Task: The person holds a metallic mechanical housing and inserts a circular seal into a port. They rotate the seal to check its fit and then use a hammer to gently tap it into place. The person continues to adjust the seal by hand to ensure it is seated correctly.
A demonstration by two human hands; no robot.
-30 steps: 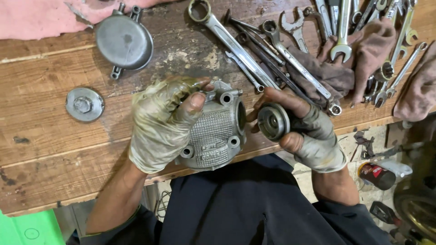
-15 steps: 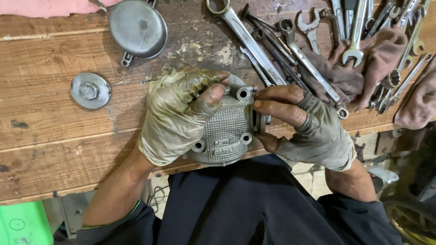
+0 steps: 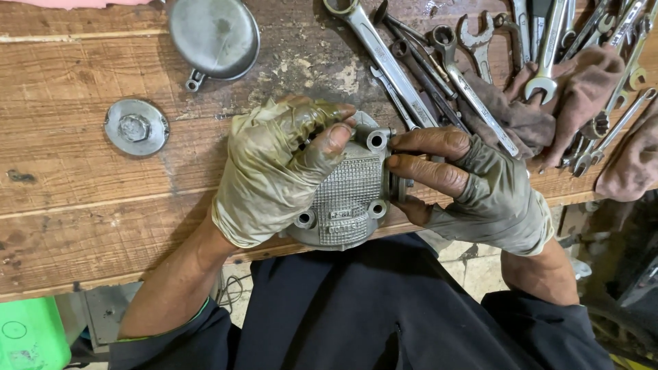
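A grey cast-metal engine cover (image 3: 348,199) with a ribbed square face and bolt holes at its corners rests at the near edge of the wooden bench (image 3: 82,205). My left hand (image 3: 277,168), in a dirty torn glove, grips the cover from the left with the thumb across its top. My right hand (image 3: 466,185), in a fingerless grey glove, presses a small round metal part (image 3: 397,188) against the cover's right side; fingers hide most of that part.
A round metal cap with a hex centre (image 3: 136,127) lies left on the bench. An oval metal cover (image 3: 214,35) sits at the back. Several wrenches (image 3: 411,75) and brown rags (image 3: 582,89) crowd the right side. A green container (image 3: 31,336) stands below left.
My right hand brought the round part from open view beside the cover up against the cover's right side. My left hand kept its grip on the cover.
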